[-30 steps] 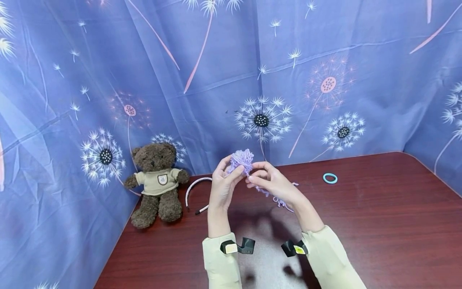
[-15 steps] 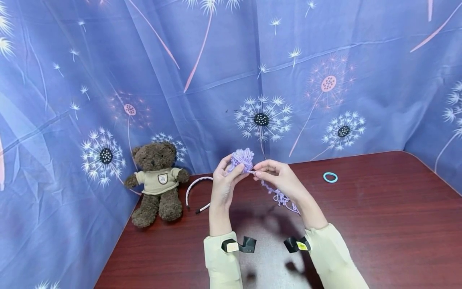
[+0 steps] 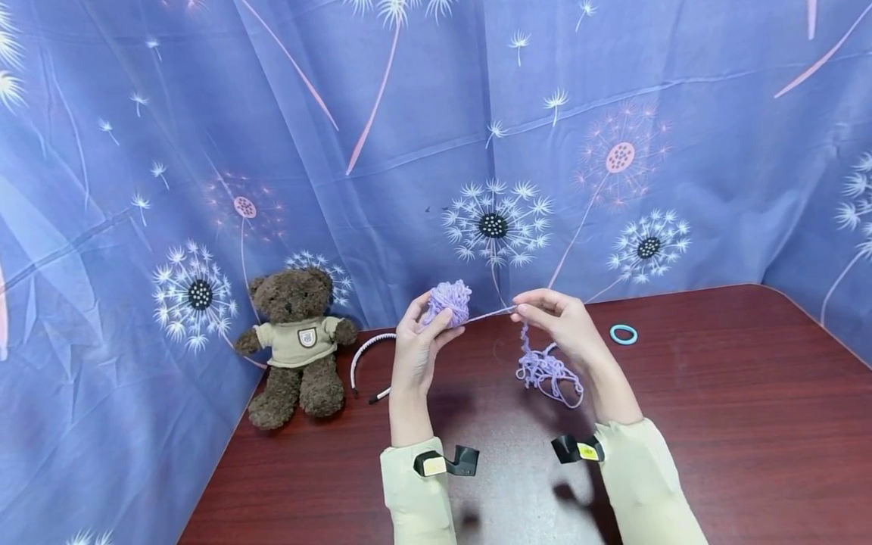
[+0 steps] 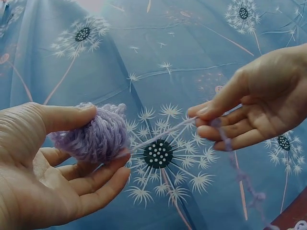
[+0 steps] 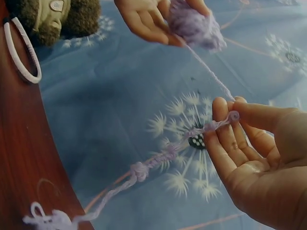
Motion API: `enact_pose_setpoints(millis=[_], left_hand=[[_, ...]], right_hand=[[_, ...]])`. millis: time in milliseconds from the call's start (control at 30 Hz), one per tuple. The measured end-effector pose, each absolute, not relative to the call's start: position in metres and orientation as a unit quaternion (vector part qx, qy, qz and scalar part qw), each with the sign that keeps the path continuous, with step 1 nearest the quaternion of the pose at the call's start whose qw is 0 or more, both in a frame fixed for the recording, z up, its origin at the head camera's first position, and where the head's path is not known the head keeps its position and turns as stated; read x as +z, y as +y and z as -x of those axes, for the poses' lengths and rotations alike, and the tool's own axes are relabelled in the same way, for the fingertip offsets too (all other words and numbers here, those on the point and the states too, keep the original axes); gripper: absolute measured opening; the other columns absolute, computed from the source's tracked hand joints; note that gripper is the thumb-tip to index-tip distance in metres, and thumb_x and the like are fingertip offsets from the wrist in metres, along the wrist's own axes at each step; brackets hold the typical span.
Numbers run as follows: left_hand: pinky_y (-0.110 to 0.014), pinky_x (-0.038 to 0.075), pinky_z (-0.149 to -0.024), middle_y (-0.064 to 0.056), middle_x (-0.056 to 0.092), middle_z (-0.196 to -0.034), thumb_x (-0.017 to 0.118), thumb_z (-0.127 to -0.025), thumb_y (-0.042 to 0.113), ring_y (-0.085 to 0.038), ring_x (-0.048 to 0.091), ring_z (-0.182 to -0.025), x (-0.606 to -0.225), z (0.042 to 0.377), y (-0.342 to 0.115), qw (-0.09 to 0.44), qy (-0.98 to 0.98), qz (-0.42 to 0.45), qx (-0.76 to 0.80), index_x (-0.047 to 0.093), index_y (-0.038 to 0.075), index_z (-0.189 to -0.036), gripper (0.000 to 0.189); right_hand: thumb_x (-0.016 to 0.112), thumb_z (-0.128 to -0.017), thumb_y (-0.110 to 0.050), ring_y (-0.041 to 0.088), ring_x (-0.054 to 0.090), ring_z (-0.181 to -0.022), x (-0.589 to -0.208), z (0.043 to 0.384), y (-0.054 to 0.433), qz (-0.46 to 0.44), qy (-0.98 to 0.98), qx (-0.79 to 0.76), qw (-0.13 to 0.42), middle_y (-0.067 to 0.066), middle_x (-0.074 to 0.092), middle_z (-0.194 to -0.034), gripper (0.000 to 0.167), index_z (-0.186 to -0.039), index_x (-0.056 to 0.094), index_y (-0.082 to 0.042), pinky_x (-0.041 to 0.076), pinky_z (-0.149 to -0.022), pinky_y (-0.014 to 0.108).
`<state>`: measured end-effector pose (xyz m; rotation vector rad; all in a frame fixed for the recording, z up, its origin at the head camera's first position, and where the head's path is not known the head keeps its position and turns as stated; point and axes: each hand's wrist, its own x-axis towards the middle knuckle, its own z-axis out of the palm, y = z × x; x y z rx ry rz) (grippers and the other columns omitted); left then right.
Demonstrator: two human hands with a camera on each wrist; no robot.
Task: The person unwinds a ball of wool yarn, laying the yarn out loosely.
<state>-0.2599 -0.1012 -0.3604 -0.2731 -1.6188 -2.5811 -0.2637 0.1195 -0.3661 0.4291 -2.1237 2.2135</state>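
A fluffy lilac ball of yarn (image 3: pixel 450 301) is gripped in my left hand (image 3: pixel 415 348), the thumb pressing its near side and the fingers beneath, as the left wrist view shows. Between thumb and forefinger my right hand (image 3: pixel 568 325) pinches the yarn strand (image 4: pixel 165 130), which runs taut from the ball. Below the right hand the strand hangs down, kinked and knotted (image 5: pixel 139 171), to a loose tangle of the same yarn (image 3: pixel 548 371) on the table.
A brown teddy bear (image 3: pixel 293 348) in a pale shirt sits at the table's left back. Beside it lies a white headband (image 3: pixel 364 356). A turquoise ring (image 3: pixel 623 334) lies at the right back. Behind the dark red table (image 3: pixel 736 424) hangs a blue dandelion-print curtain (image 3: pixel 409 227).
My right hand has moved right, away from the ball, drawing out a straight length of yarn. The left hand has stayed nearly in place. More of the loose tangle now shows.
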Motion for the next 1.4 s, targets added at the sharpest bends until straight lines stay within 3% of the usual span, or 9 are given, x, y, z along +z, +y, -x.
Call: enact_pose_setpoints(millis=[167,267,400,533,800,1100,1400], left_hand=[[-0.031,0.061,-0.078,-0.005,0.065,-0.106,0.051,-0.093,-0.006,-0.016,0.073,-0.083,-0.361,0.259,-0.103,0.023,-0.527,0.11,-0.842,0.043,-0.003,-0.134,0.042],[-0.033,0.061,-0.08,-0.006,0.063,-0.109,0.049,-0.094,-0.007,-0.018,0.073,-0.085,-0.36,0.258,-0.103,0.01,-0.528,0.121,-0.841,0.042,-0.004,-0.134,0.042],[-0.038,0.059,-0.086,-0.011,0.058,-0.118,0.047,-0.092,-0.011,-0.018,0.068,-0.096,-0.361,0.258,-0.103,-0.001,-0.525,0.122,-0.842,0.041,-0.007,-0.134,0.043],[-0.036,0.06,-0.083,-0.012,0.055,-0.12,0.047,-0.092,-0.011,-0.018,0.064,-0.099,-0.362,0.258,-0.103,-0.007,-0.526,0.117,-0.842,0.041,-0.007,-0.134,0.043],[-0.03,0.059,-0.071,-0.006,0.059,-0.111,0.052,-0.092,-0.005,-0.013,0.064,-0.088,-0.363,0.259,-0.106,0.017,-0.542,0.087,-0.836,0.049,-0.003,-0.131,0.039],[-0.029,0.059,-0.069,-0.003,0.065,-0.101,0.052,-0.094,-0.001,-0.011,0.069,-0.076,-0.364,0.261,-0.113,0.038,-0.514,0.053,-0.855,0.047,0.0,-0.13,0.036],[-0.038,0.061,-0.079,-0.002,0.065,-0.104,0.043,-0.098,-0.003,-0.02,0.073,-0.082,-0.364,0.258,-0.114,-0.022,-0.528,0.135,-0.838,0.045,0.007,-0.126,0.029]], right_hand=[[0.062,-0.095,-0.013,-0.002,0.069,-0.085,-0.365,0.263,0.133,-0.117,-0.66,0.742,0.029,-0.015,0.072,-0.086,0.01,-0.103,0.069,-0.013,0.053,-0.088,0.013],[0.063,-0.095,-0.012,-0.001,0.07,-0.084,-0.365,0.263,0.14,-0.111,-0.642,0.758,0.035,-0.013,0.072,-0.086,0.011,-0.097,0.07,-0.021,0.053,-0.088,0.013],[0.062,-0.094,-0.01,0.0,0.071,-0.083,-0.366,0.264,0.146,-0.108,-0.623,0.773,0.048,-0.012,0.073,-0.085,0.013,-0.094,0.07,-0.02,0.054,-0.085,0.013],[0.062,-0.094,-0.008,0.001,0.071,-0.081,-0.366,0.265,0.15,-0.11,-0.605,0.786,0.063,-0.011,0.074,-0.085,0.012,-0.094,0.071,-0.017,0.055,-0.084,0.014],[0.062,-0.093,-0.005,0.002,0.072,-0.081,-0.366,0.264,0.158,-0.095,-0.573,0.809,0.086,-0.008,0.074,-0.083,0.014,-0.093,0.071,-0.017,0.056,-0.082,0.014],[0.063,-0.093,-0.005,0.003,0.071,-0.078,-0.368,0.264,0.167,-0.087,-0.546,0.828,0.099,-0.006,0.073,-0.083,0.013,-0.093,0.072,-0.015,0.056,-0.08,0.014],[0.062,-0.093,-0.005,0.001,0.07,-0.079,-0.37,0.266,0.165,-0.09,-0.561,0.816,0.105,-0.008,0.073,-0.083,0.016,-0.092,0.071,-0.018,0.056,-0.079,0.014]])
